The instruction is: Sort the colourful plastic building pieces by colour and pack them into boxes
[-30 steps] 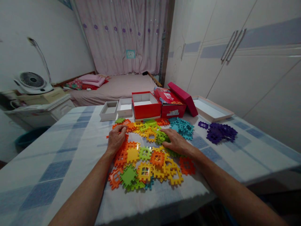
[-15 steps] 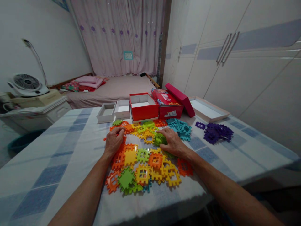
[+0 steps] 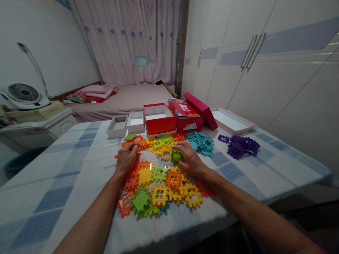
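Notched plastic building tiles in orange, yellow and green lie heaped in front of me, among them a yellow tile (image 3: 146, 176) and a flat green tile (image 3: 141, 199). At the heap's left side my left hand (image 3: 127, 157) is closed beside the orange tiles (image 3: 140, 141); whatever its fingers hold is hidden. My right hand (image 3: 191, 159) curls its fingers over a green tile (image 3: 177, 155) at the heap's right side, thumb against the near edge. Behind that hand is a pile of teal tiles (image 3: 202, 143).
Purple tiles (image 3: 242, 146) lie apart on the right of the checked tablecloth (image 3: 53, 197). Along the back stand two small white boxes (image 3: 116, 131), an open red box (image 3: 161, 125), a printed red box (image 3: 190, 123) with a leaning lid (image 3: 201, 110), and a shallow tray (image 3: 247, 124).
My right hand's fingers have curled in from a stretched pose and drawn closer around the green tile. My left hand stays almost in place. The whole view has shifted slightly.
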`<state>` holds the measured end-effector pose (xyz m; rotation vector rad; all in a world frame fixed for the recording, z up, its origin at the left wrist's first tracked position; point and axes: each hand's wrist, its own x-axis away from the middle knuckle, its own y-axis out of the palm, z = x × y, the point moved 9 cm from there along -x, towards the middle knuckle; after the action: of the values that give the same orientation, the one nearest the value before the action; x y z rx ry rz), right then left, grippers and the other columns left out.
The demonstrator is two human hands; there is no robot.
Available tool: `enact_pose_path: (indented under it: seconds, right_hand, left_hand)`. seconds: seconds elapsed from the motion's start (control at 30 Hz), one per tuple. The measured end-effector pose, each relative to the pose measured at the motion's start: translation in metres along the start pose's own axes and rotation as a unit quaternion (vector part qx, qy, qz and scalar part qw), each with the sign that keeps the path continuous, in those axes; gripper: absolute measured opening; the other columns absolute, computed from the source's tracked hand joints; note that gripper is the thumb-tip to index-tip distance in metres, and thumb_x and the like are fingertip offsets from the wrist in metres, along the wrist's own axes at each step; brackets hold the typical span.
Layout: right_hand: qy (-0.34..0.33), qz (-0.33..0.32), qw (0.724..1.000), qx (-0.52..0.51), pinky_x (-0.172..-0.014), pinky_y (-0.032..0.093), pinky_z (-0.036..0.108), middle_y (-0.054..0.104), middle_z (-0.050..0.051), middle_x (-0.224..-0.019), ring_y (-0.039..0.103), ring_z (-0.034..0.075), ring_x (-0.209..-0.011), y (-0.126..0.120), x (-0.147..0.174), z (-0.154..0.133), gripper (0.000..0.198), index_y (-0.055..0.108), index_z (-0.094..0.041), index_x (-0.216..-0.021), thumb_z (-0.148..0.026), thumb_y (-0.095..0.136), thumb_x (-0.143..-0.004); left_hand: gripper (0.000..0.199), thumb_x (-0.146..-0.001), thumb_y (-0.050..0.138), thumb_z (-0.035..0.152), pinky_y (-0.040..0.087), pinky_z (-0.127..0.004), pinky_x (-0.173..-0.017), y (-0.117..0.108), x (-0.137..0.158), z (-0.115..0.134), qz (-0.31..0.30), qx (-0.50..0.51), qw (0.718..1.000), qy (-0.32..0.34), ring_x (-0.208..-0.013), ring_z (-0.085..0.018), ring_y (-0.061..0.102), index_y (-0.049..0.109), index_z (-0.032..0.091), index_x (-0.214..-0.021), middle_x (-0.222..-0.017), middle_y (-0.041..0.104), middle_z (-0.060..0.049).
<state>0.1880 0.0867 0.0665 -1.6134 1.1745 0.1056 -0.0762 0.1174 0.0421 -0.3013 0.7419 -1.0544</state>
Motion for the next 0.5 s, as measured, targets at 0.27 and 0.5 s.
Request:
enact_pose_path:
  seconds: [0.27, 0.5]
  right_hand:
    - [0.021, 0.055, 0.998, -0.031, -0.094, 0.045, 0.038, 0.051, 0.007, -0.106, 0.051, 0.02, -0.107, -0.012, 0.001, -0.001, 0.052, 0.056, -0.022, -0.106, 0.006, 0.041, -0.066]
    - [0.02, 0.035, 0.998, -0.042, -0.099, 0.042, 0.04, 0.054, 0.008, -0.111, 0.051, 0.021, -0.11, -0.007, 0.0, 0.002, 0.046, 0.058, -0.021, -0.104, 0.004, 0.045, -0.067]
  left_hand:
    - [0.038, -0.076, 0.046, 0.04, 0.049, -0.032, -0.088, 0.001, 0.0, -0.001, -0.003, 0.0, 1.0, 0.002, -0.088, -0.021, 0.067, 0.072, 0.016, -0.089, -0.092, 0.074, -0.007]
    - [0.038, -0.076, 0.045, 0.04, 0.049, -0.032, -0.088, 0.001, 0.0, 0.002, -0.004, -0.006, 1.0, 0.01, -0.088, -0.021, 0.066, 0.072, 0.015, -0.088, -0.092, 0.074, -0.007]
